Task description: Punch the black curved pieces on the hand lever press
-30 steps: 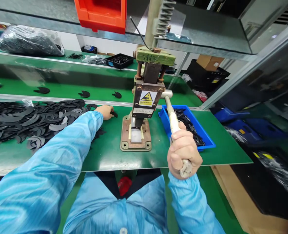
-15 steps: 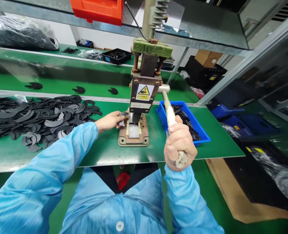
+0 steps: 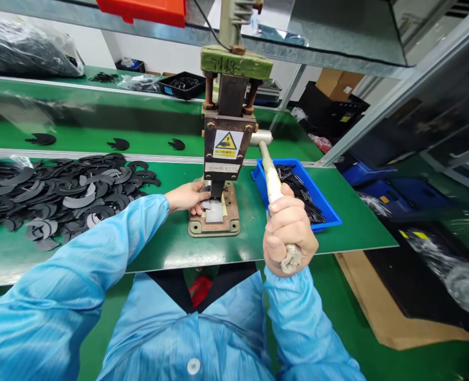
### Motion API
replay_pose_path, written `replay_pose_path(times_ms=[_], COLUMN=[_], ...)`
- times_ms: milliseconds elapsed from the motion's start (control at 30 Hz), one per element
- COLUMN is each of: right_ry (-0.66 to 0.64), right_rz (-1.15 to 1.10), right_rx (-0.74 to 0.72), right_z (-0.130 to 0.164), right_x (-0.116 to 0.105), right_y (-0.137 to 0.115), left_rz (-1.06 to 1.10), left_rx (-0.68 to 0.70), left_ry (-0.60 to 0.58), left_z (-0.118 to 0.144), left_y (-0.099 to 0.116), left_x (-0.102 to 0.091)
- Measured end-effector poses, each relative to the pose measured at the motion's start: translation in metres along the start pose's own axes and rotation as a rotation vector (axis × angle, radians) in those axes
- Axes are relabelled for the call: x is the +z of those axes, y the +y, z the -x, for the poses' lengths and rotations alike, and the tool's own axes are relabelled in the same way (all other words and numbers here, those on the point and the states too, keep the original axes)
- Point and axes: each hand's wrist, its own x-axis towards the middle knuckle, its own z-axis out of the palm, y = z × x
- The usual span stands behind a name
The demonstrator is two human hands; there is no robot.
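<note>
A hand-operated press [image 3: 223, 127] stands on the green bench, with a warning label on its front. My right hand [image 3: 290, 230] is wrapped round the taped end of its lever [image 3: 271, 177], to the right of the press. At the left side of the press base [image 3: 214, 227], my left hand [image 3: 187, 197] pinches a thin dark grey piece [image 3: 206, 204]. The piece reaches in beside the foot of the ram [image 3: 217, 189], and fingers partly hide it. Its full shape does not show. A flat pale plate [image 3: 214, 212] lies in front of the ram.
Loose dark crescent-shaped pieces [image 3: 65, 185] lie heaped on the left. Right of the press, a blue bin [image 3: 327, 228] holds narrow black strips. Several black notched discs [image 3: 119, 144] rest on the strip behind. A metal shelf [image 3: 147, 37] crosses above.
My left hand has moved right, bringing the grey piece in close to the foot of the ram. My right hand stays on the lever. The view has shifted slightly.
</note>
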Motion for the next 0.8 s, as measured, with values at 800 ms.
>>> replay_pose_path(times_ms=[800], right_ry=[0.001], right_rz=[0.036], right_rx=[-0.007], right_z=[-0.004], right_x=[-0.002], right_y=[0.001], left_rz=[-0.330], left_rx=[0.394], left_ry=[0.216], left_z=[0.032], left_y=[-0.034], left_x=[-0.033])
